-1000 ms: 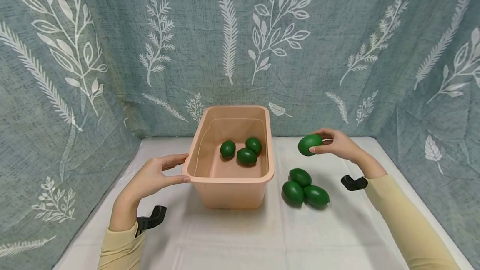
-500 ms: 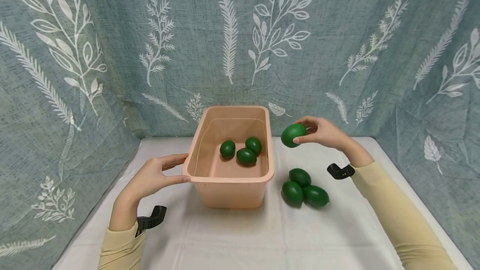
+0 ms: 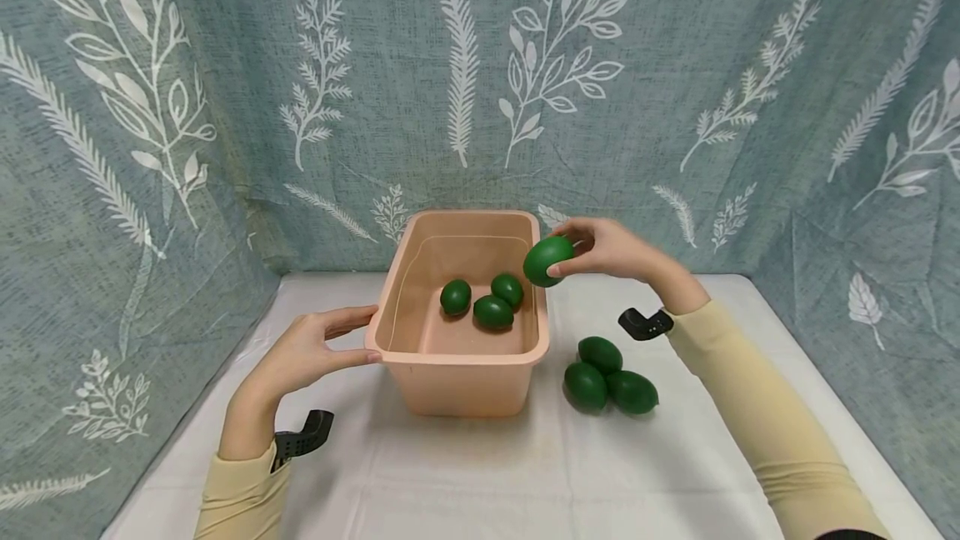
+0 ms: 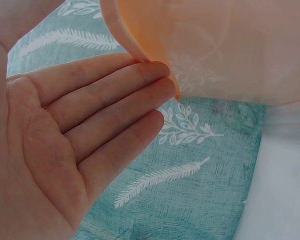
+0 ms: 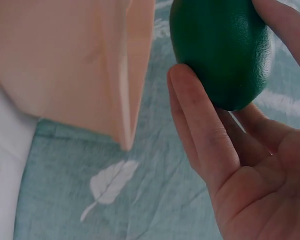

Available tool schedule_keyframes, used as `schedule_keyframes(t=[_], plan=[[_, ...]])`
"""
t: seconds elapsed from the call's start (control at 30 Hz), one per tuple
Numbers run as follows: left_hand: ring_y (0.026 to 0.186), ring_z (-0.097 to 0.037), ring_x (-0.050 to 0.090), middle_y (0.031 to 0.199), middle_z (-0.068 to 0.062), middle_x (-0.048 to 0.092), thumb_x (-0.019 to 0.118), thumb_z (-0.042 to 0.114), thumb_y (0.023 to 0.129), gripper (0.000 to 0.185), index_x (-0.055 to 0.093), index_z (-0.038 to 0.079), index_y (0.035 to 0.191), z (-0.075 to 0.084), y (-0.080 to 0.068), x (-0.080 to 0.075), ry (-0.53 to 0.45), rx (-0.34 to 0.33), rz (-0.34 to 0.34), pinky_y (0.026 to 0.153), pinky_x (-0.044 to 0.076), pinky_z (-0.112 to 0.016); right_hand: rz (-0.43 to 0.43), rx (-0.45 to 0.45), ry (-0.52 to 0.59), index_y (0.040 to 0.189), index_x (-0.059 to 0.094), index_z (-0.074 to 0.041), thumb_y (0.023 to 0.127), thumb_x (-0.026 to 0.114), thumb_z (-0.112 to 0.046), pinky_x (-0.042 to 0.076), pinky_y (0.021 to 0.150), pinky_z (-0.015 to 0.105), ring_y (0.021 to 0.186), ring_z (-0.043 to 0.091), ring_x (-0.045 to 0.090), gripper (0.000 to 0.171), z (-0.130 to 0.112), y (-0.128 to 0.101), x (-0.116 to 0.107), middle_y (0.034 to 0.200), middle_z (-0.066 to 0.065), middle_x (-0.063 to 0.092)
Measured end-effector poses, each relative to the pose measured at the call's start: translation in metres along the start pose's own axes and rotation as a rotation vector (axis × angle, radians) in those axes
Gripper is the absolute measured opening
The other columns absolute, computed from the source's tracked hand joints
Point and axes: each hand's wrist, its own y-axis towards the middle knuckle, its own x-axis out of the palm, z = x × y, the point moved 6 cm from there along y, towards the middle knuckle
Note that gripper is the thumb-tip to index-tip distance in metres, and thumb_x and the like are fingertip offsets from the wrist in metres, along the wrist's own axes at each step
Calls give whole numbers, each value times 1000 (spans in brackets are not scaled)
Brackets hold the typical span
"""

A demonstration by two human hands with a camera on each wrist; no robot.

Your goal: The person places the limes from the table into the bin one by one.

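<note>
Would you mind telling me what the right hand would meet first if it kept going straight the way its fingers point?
Probably nothing solid at first: the right hand, holding a green fruit, points left over the rim of the tub. Beyond lies the tub's open inside; depth is hard to judge.

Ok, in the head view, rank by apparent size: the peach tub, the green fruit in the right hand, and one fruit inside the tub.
1. Peach tub, by far the largest.
2. Held green fruit in the right hand.
3. Fruit inside the tub, slightly smaller-looking.
The two fruits may match; their distances from the camera differ, so that ranking is unsure.
</note>
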Motion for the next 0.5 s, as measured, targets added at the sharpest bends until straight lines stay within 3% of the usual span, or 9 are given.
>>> schedule_keyframes(t=[0.3,0.5], plan=[[126,-30,52,134,-5,57,75,44,78,67,55,15,135,-1,-1,1,-4,-6,-6,101,44,-52,-73,-40,-123,126,57,-19,75,77,-48,56,80,34,102,19,63,62,-29,23,16,110,2,63],[126,-29,52,134,-4,57,75,46,78,67,55,17,135,-1,0,0,-6,-14,-2,101,44,-52,-118,-73,-140,126,58,-18,79,74,-45,55,83,34,106,20,62,57,-40,39,29,115,1,63]])
